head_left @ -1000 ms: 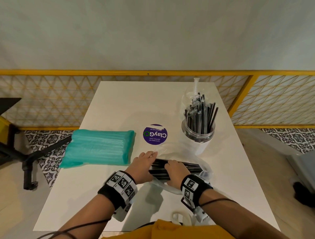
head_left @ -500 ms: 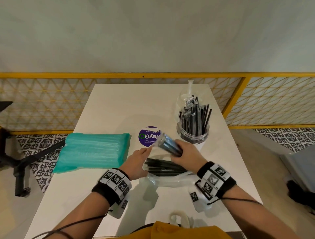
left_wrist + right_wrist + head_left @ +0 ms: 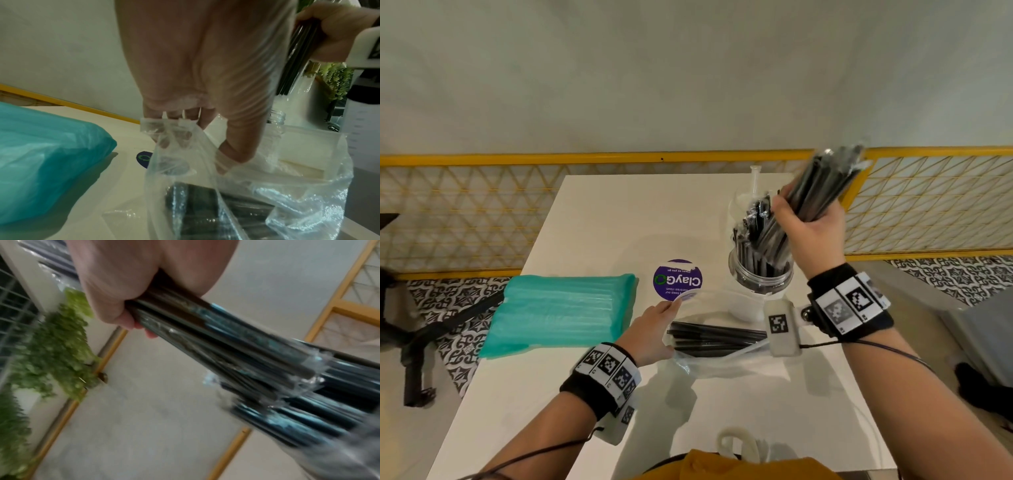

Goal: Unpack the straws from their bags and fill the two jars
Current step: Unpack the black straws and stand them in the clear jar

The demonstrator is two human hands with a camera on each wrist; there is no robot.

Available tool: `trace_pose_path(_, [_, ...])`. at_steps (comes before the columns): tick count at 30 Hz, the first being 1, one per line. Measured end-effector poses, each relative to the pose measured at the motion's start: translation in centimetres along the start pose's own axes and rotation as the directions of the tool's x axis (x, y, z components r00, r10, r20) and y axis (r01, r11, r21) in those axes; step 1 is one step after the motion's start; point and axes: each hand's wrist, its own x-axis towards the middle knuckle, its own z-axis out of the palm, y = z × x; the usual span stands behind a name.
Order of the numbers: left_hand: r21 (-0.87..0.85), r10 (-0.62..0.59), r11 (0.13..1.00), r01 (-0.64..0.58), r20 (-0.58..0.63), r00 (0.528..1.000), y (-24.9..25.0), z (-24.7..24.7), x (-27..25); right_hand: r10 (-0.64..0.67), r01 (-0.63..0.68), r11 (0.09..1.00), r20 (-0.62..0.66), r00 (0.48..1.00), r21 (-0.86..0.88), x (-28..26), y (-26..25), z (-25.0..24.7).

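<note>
While the left hand [image 3: 654, 329] pinches the clear bag [image 3: 722, 363], the right hand [image 3: 808, 233] grips glossy black wrapped straws [image 3: 822, 185].

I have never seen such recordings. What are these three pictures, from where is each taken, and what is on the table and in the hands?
There is no machine here: a person works with bare hands and wears three cameras. The wide picture comes from the head, looking down at a white table. The other two come from the wrists, looking along each hand.

On the table lie a sealed teal bag, a purple round sticker, a clear jar already holding black straws, and an open clear bag with more black straws inside.

The left hand holds the clear bag's opening. The right hand grips a bundle of black straws tilted above the jar. A second jar stands behind it, mostly hidden.
</note>
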Motion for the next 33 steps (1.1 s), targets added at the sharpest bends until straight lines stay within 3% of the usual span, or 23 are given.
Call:
trace_pose_path(7, [-0.011, 0.008, 1.0, -0.008, -0.008, 1.0, 0.0, 0.0, 0.1, 0.08, -0.079, 0.996, 0.031, 0.996, -0.047, -0.1, 3.0, 1.3])
trace_pose_path(14, [-0.013, 0.013, 1.0, -0.014, -0.009, 1.0, 0.1, 0.1, 0.2, 0.001, 0.014, 0.997, 0.193, 0.981, -0.076, 1.4, 1.4, 2.0])
trace_pose_path(23, [-0.014, 0.022, 1.0, -0.022, -0.034, 0.999, -0.1, 0.1, 0.0, 0.225, -0.187, 0.949, 0.129, 0.966, -0.255, -1.0, 8.0, 2.3])
trace_pose_path(28, [-0.018, 0.022, 1.0, -0.023, -0.037, 0.999, -0.4, 0.0, 0.0, 0.134, -0.042, 0.899, 0.182, 0.974, -0.436, -0.5, 7.5, 1.8])
trace_pose_path(33, [-0.035, 0.022, 0.999, -0.023, -0.03, 0.999, -0.3, -0.1, 0.1, 0.029, 0.063, 0.874, 0.182, 0.983, -0.482, 0.3, 4.8, 1.6])
